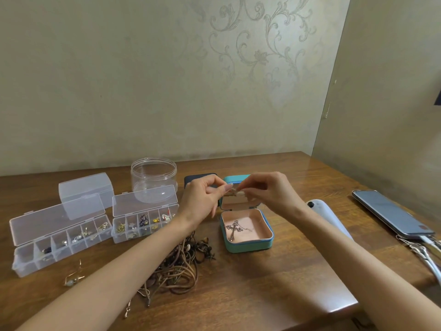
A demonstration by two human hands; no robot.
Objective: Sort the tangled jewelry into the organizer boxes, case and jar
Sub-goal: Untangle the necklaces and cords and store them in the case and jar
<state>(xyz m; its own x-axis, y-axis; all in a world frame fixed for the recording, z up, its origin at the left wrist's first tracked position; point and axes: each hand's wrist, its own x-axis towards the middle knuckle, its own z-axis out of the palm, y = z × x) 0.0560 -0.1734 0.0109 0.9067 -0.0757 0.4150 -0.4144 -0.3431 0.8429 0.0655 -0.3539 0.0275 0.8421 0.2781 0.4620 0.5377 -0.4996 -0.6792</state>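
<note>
Left hand (202, 199), right hand (269, 192) pinch small pale jewelry piece (235, 193) above open teal case (248, 248); cross pendant (235, 229) inside.

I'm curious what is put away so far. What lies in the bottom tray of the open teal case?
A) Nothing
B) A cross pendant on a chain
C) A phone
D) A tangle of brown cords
B: a cross pendant on a chain lies on the pink lining of the teal case, while the left hand and right hand pinch a small piece above it.
</note>
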